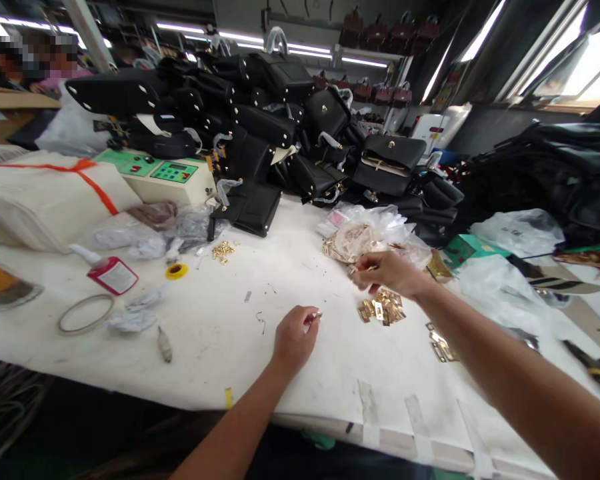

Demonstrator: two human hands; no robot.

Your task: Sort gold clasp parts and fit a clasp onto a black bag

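My left hand [296,337] rests over the white table [205,333], thumb and forefinger pinched on a tiny metal piece [319,315]. Farther right and forward, my right hand [377,272] is closed at the edge of a plastic bag of small metal parts [347,243]; what its fingertips hold is too small to name. Just below that hand lies a pile of gold rectangular plates [384,308]. More gold plates [441,343] lie partly beside my right forearm. A small heap of gold pieces [223,251] sits at the back left.
Black handbags [250,203] are piled along the back. At left are a red glue bottle [113,275], a tape roll [86,313], yellow tape [177,271] and a control box [175,180]. Plastic bags [500,293] lie at right. People [55,63] appear far left.
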